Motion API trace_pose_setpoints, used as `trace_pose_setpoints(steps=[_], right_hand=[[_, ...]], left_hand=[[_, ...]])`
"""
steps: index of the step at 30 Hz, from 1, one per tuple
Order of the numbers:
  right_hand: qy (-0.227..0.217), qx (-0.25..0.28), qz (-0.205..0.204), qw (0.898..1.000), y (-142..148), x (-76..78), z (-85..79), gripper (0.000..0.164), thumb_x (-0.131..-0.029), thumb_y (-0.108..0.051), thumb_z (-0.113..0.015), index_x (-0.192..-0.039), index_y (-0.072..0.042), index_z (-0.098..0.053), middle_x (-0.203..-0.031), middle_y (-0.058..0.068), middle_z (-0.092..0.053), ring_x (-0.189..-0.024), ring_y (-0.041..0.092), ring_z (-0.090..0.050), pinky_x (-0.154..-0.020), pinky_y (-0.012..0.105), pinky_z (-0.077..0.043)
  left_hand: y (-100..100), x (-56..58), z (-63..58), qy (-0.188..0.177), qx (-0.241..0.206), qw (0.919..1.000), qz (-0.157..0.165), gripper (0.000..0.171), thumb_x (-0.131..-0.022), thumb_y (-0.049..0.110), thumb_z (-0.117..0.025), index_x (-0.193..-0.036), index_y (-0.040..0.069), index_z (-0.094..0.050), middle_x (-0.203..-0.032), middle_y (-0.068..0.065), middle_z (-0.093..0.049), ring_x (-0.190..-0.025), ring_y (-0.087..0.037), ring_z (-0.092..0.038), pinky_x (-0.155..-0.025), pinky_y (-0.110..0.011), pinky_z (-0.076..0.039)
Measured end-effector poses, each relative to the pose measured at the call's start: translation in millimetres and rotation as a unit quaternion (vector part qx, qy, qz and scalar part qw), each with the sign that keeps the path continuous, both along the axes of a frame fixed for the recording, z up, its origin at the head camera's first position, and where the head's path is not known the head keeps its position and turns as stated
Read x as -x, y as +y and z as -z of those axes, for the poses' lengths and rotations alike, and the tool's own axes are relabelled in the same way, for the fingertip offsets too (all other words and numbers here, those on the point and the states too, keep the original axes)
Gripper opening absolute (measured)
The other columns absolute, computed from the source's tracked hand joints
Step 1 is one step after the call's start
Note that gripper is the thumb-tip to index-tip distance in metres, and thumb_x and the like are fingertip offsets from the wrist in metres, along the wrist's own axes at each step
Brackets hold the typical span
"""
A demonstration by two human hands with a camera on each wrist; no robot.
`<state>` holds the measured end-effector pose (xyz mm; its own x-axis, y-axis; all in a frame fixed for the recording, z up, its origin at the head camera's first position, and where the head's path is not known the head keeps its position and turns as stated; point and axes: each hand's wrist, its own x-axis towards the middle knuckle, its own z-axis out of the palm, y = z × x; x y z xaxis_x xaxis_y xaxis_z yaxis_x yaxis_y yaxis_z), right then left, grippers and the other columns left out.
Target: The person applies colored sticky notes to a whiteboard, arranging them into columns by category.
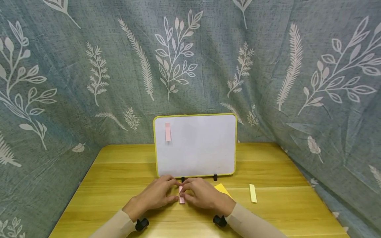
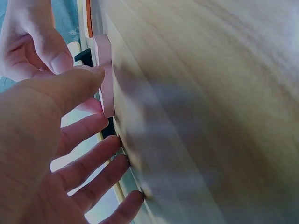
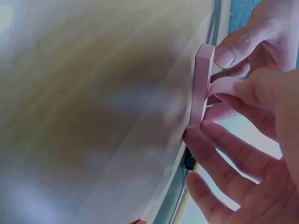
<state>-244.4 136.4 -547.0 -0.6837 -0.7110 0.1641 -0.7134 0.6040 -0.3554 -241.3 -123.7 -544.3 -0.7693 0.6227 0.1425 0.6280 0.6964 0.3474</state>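
A narrow pad of pink sticky notes (image 1: pixel 182 201) lies on the table in front of the whiteboard, between both hands. My left hand (image 1: pixel 157 194) holds the pad from the left, its thumb and fingertips at the pad's edges. From the other side comes my right hand (image 1: pixel 203 194), pinching a pink sticky note (image 3: pixel 223 86) between thumb and index finger. That note bends up in a curve off the pad, its lower part still against it. The other fingers of the right hand are spread near the pad's end in the right wrist view.
Behind the hands stands a yellow-rimmed whiteboard (image 1: pixel 199 148) on black feet (image 1: pixel 215 177), with one pink note strip (image 1: pixel 168 132) stuck at its upper left. An orange-yellow pad (image 1: pixel 222 189) lies partly behind the right hand. Farther right is a pale yellow note pad (image 1: pixel 253 193).
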Motion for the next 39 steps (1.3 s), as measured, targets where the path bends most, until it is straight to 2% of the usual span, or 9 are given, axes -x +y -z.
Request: trace_pose_setpoints(steps=[8, 12, 17, 25, 29, 36, 39], right_hand=[[-0.019, 0.02, -0.001, 1.0, -2, -0.8, -2.5, 0.016, -0.116, -0.025, -0.076, -0.118, -0.02, -0.091, -0.135, 0.002, -0.086, -0.124, 0.014, -0.082, -0.104, 0.029, -0.067], [-0.022, 0.041, 0.001, 0.999, -3, -1.3, -4.0, 0.013, -0.114, -0.024, -0.079, -0.114, -0.02, -0.091, -0.126, -0.001, -0.088, -0.107, 0.007, -0.081, -0.09, 0.021, -0.064], [-0.041, 0.073, 0.005, 0.996, -3, -1.0, -5.8, 0.009, -0.111, -0.019, -0.083, -0.107, -0.021, -0.091, -0.107, -0.01, -0.087, -0.09, -0.005, -0.071, -0.079, 0.016, -0.058], [-0.062, 0.097, 0.015, 0.993, -1, 1.1, -8.8, 0.01, -0.107, -0.016, -0.087, -0.1, -0.023, -0.091, -0.098, -0.013, -0.087, -0.089, -0.006, -0.072, -0.08, 0.017, -0.059], [-0.062, 0.095, 0.02, 0.993, -2, 2.9, -7.3, 0.011, -0.105, -0.016, -0.089, -0.099, -0.024, -0.092, -0.096, -0.014, -0.087, -0.09, -0.007, -0.073, -0.081, 0.019, -0.061], [-0.073, 0.105, 0.022, 0.992, -4, 5.1, -1.3, 0.012, -0.105, -0.021, -0.089, -0.096, -0.027, -0.093, -0.091, -0.017, -0.088, -0.103, -0.005, -0.08, -0.098, 0.029, -0.068], [-0.084, 0.104, 0.03, 0.991, -4, 5.2, -2.6, 0.011, -0.105, -0.022, -0.089, -0.097, -0.027, -0.093, -0.092, -0.018, -0.088, -0.105, -0.002, -0.081, -0.1, 0.028, -0.067]], left_hand=[[0, 0.3, 0.4, -0.001, 0.002, 1.0, -0.006, 0.038, -0.108, 0.037, -0.086, -0.142, 0.02, -0.081, -0.136, 0.0, -0.076, -0.126, -0.02, -0.072, -0.109, -0.057, -0.062], [1, 0.8, 0.0, -0.001, -0.002, 1.0, -0.01, 0.038, -0.109, 0.038, -0.086, -0.141, 0.02, -0.081, -0.137, 0.0, -0.077, -0.127, -0.023, -0.073, -0.11, -0.057, -0.061], [2, 1.5, -2.0, -0.016, -0.007, 0.9998, -0.008, 0.038, -0.109, 0.037, -0.085, -0.142, 0.018, -0.081, -0.138, -0.003, -0.077, -0.129, -0.025, -0.073, -0.112, -0.058, -0.061], [7, 3.9, -1.7, -0.012, -0.025, 0.9996, -0.01, 0.039, -0.108, 0.039, -0.087, -0.139, 0.017, -0.081, -0.136, -0.004, -0.077, -0.126, -0.026, -0.073, -0.109, -0.058, -0.061], [9, 1.9, 0.6, -0.007, -0.027, 0.9994, -0.022, 0.039, -0.106, 0.039, -0.089, -0.136, 0.015, -0.082, -0.134, -0.005, -0.077, -0.125, -0.027, -0.073, -0.106, -0.059, -0.061], [10, -1.3, 4.8, -0.005, -0.025, 0.9988, -0.041, 0.041, -0.103, 0.042, -0.092, -0.134, 0.016, -0.083, -0.132, -0.003, -0.077, -0.125, -0.027, -0.073, -0.104, -0.059, -0.061], [10, -1.7, 4.9, -0.004, -0.027, 0.9988, -0.041, 0.041, -0.103, 0.041, -0.092, -0.134, 0.016, -0.083, -0.132, -0.004, -0.077, -0.125, -0.027, -0.073, -0.104, -0.06, -0.061]])
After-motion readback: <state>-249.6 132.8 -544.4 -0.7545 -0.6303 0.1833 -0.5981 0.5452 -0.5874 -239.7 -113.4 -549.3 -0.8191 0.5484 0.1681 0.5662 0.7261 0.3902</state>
